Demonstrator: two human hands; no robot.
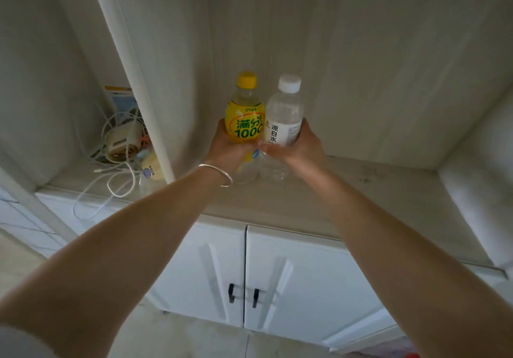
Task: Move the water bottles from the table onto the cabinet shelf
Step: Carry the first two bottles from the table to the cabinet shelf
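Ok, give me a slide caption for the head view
Left hand and right hand hold a yellow bottle and clear bottle upright over the shelf.

Two bottles are standing upright side by side on the pale wood-grain cabinet shelf (pixel 347 191), touching: the yellow-capped, yellow-labelled plastic bottle (pixel 244 113) to the left, the white-capped clear plastic water bottle (pixel 284 113) to the right. Both are sitting toward the rear of the shelf, near the back panel. The left hand (pixel 226 146) is wrapping the left bottle from its outer side; the right hand (pixel 299 146) is wrapping the right bottle likewise. A silver metal bangle (pixel 216 173) is sitting on the left wrist. A white upright divider post (pixel 138 80) is standing left of the bottles. Beyond it, in the left compartment, a tangle of white cables (pixel 116 168) is lying on the shelf. Below the shelf, two white cabinet doors (pixel 291 274) are sitting side by side.
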